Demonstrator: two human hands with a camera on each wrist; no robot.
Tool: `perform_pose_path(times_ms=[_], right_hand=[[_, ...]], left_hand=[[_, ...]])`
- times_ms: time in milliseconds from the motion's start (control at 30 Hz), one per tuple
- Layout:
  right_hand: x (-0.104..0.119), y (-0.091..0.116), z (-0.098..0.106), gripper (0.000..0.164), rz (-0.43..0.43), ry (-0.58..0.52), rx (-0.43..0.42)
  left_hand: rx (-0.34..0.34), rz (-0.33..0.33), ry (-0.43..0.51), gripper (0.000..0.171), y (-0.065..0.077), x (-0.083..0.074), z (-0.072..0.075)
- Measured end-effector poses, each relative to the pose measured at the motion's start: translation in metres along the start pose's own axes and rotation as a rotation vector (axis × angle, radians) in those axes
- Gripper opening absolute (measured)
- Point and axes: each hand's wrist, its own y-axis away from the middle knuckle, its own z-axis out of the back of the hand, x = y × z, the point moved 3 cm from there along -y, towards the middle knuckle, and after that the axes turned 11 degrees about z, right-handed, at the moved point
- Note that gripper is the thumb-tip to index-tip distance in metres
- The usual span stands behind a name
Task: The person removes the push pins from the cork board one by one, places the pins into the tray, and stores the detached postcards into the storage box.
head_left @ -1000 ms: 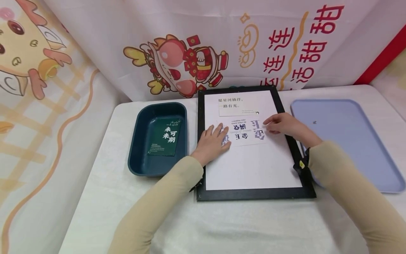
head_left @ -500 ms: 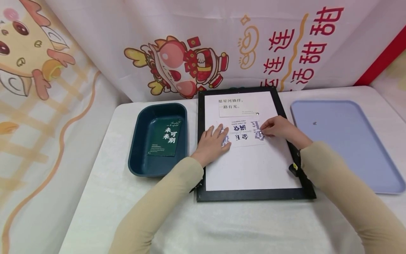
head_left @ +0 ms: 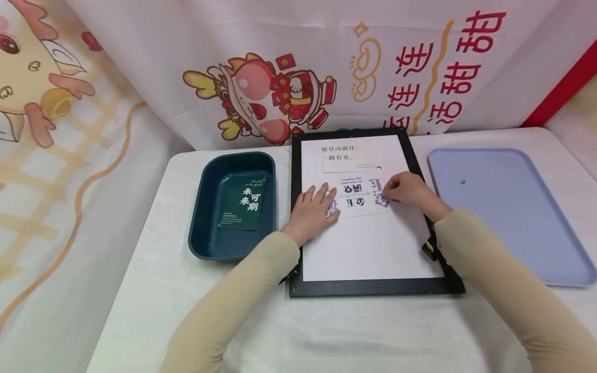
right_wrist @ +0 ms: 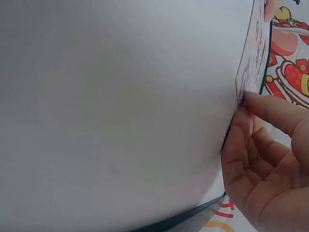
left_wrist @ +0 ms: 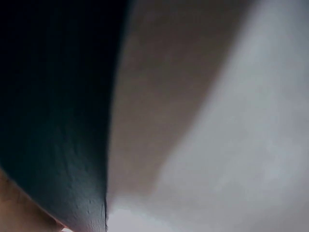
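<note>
Head view. White board (head_left: 368,243) in a black frame (head_left: 373,286), one, on the tabletop (head_left: 149,243). Purple-lettered card (head_left: 355,196), one, lettering inverted, lying across the board's middle. Cream card (head_left: 347,161), one, just beyond it on the far side, a small silver dot (head_left: 379,168) at its near right corner. Left hand (head_left: 311,213): fingers spread and straight, resting on the card's left end; nothing gripped. Right hand (head_left: 407,190): thumb and forefinger together at its right end. Dark teal tray (head_left: 200,241), left of the frame, green card (head_left: 241,210) inside. Pale blue tray (head_left: 517,217), right.
Risks, as judged: a sideways pull by the right hand could skew the purple-lettered card; lifting the left hand early could free its left end; the right sleeve, close over the frame, could nudge it.
Hidden: the card's left end, under the fingers.

Left wrist view. Dark surface (left_wrist: 58,111) beside a shadowed pale one (left_wrist: 256,111); both blurred, identity uncertain. Fingers not shown.

Right wrist view. Grip: thumb and forefinger closed in a pinch at the card's edge, apparently on a small dark piece (right_wrist: 242,100), too small to identify. Card steeply foreshortened, cut off at the top.
</note>
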Motion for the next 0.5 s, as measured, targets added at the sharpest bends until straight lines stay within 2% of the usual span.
perform_pose_path(times_ms=[500], right_hand=[[0.0103, 0.0022, 0.0, 0.014, -0.004, 0.077, -0.002]], left_hand=[[-0.001, -0.003, -0.004, 0.063, -0.0001, 0.0001, -0.0001]])
